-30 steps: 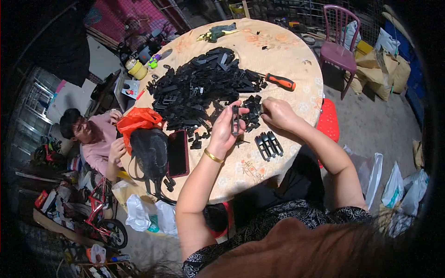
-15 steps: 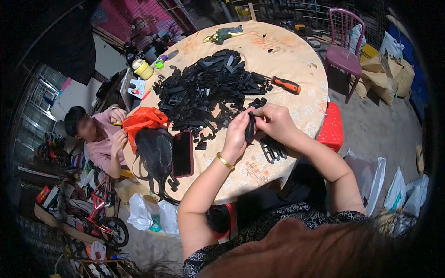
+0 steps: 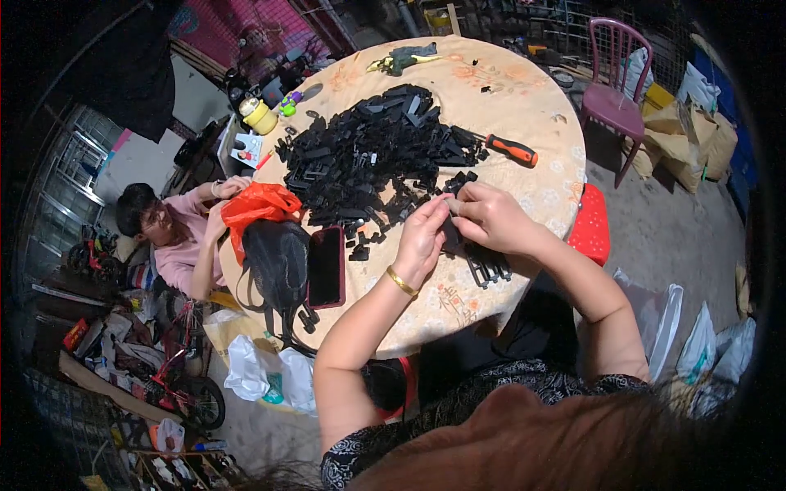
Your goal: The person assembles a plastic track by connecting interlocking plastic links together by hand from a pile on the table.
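Observation:
Near the table's front right, my left hand (image 3: 420,239) and my right hand (image 3: 496,219) are closed together with their fingertips meeting. Between them is a small black plastic part (image 3: 452,239), mostly hidden by the fingers. Just beneath my right hand lies a black slotted plastic piece (image 3: 489,268). Beyond both hands spreads a large heap of black plastic parts (image 3: 360,155), with loose small bits along its near edge. An orange-and-black screwdriver (image 3: 512,151) lies to the right of the heap.
A dark phone (image 3: 327,266), a black mesh bag (image 3: 277,258) and an orange-red plastic bag (image 3: 260,206) lie on the round table (image 3: 393,327) at left. Beside them sits a person in pink (image 3: 184,258). A red stool (image 3: 591,225) stands at right, a purple chair (image 3: 614,110) farther back.
My hands have shifted slightly, and the black part between them shows less than before. The person at left has moved their head and hands near the orange-red bag.

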A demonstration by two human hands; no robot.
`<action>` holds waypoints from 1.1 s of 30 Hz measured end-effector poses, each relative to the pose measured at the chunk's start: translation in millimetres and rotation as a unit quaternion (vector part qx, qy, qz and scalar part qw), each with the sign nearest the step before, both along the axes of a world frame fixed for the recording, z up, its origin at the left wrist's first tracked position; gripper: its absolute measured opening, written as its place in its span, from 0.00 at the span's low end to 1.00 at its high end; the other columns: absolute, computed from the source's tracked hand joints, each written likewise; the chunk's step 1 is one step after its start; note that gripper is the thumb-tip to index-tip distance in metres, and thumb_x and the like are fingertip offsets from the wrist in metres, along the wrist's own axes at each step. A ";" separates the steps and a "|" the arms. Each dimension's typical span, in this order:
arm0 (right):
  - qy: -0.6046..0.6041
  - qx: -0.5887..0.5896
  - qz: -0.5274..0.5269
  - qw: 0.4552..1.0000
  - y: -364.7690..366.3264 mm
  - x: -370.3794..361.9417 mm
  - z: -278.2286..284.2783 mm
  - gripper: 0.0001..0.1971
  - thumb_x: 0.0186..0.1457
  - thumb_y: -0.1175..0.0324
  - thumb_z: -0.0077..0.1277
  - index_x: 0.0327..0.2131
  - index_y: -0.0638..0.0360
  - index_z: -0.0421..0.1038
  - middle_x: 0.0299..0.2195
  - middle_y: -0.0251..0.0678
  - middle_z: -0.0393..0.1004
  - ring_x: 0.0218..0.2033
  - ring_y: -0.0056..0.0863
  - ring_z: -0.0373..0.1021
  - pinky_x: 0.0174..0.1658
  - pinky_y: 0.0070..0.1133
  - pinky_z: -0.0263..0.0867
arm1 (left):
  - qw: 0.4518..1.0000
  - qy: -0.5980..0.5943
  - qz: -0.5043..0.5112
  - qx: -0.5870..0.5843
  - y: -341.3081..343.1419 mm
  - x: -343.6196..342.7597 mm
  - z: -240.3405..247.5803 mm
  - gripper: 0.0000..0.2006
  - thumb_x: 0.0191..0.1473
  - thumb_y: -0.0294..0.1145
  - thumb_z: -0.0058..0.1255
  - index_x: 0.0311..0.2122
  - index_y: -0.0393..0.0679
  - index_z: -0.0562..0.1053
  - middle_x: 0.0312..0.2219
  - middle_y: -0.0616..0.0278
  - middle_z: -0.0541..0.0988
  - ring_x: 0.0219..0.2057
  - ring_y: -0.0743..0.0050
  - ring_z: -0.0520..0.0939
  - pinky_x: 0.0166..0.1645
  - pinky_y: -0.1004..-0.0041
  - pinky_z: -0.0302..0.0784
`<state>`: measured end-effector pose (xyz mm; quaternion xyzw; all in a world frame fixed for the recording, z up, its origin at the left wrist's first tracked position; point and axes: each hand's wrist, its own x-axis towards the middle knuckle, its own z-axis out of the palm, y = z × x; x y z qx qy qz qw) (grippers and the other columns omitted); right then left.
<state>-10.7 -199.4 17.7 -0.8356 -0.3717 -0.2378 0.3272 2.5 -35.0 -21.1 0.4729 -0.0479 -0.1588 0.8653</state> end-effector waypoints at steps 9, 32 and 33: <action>-0.003 0.044 -0.044 0.998 2.6 -15.0 -4.9 0.17 0.41 0.63 0.54 0.37 0.59 0.71 0.31 0.39 0.67 0.34 0.35 0.64 0.39 0.26 0.61 | 0.998 0.005 0.060 -0.021 -9.5 -6.2 9.7 0.12 0.54 0.30 0.42 0.43 0.38 0.67 0.34 0.61 0.73 0.32 0.76 0.75 0.34 0.78 0.74; 0.211 -0.092 -0.086 0.969 -40.1 -32.2 -17.7 0.12 0.38 0.65 0.48 0.25 0.65 0.71 0.21 0.51 0.70 0.27 0.44 0.69 0.34 0.32 0.65 | 0.404 -0.240 0.154 0.869 113.1 43.2 26.3 0.07 0.43 0.23 0.41 0.30 0.40 0.71 0.34 0.53 0.71 0.37 0.54 0.72 0.39 0.64 0.71; 0.209 -0.092 -0.077 0.970 -38.9 -30.0 -17.3 0.12 0.39 0.64 0.48 0.25 0.65 0.71 0.21 0.50 0.70 0.27 0.44 0.69 0.33 0.32 0.65 | 0.416 -0.250 0.151 0.861 113.8 44.5 25.5 0.07 0.44 0.23 0.41 0.30 0.41 0.71 0.34 0.53 0.71 0.37 0.54 0.72 0.38 0.64 0.71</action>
